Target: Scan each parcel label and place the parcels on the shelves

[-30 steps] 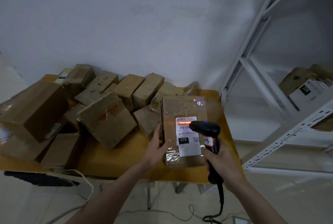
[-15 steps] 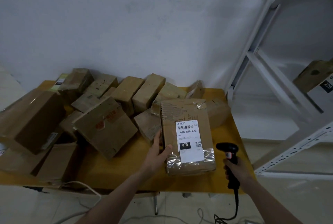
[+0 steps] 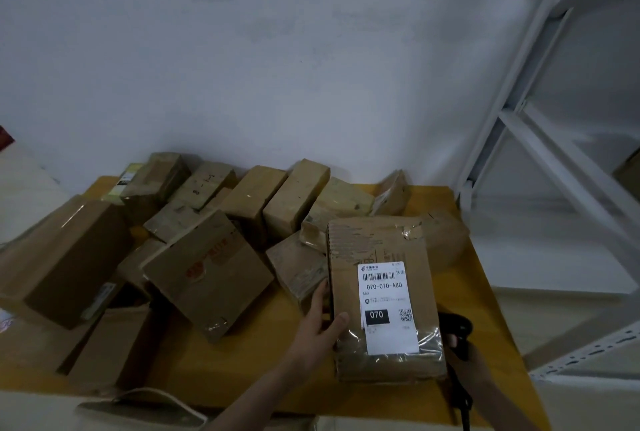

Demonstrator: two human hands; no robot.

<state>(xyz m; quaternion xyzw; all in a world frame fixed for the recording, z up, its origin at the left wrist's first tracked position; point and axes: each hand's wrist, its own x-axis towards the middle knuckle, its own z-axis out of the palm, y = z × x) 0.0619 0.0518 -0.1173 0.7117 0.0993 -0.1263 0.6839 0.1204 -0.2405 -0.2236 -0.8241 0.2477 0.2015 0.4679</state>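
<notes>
Head view: left hand (image 3: 320, 321) grips the labelled parcel's (image 3: 382, 295) left edge, lifted above the yellow tabletop (image 3: 249, 361). Right hand (image 3: 465, 359), partly hidden behind it, holds a black barcode scanner (image 3: 457, 326).

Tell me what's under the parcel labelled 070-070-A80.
The labelled parcel lies on the yellow table, its far end over a smaller box. The left hand holds its left edge; whatever lies beneath is hidden.

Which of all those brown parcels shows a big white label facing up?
The flat parcel at the table's near right, held by the left hand. Its white label reads 070-070-A80; no other shows one like it.
</notes>
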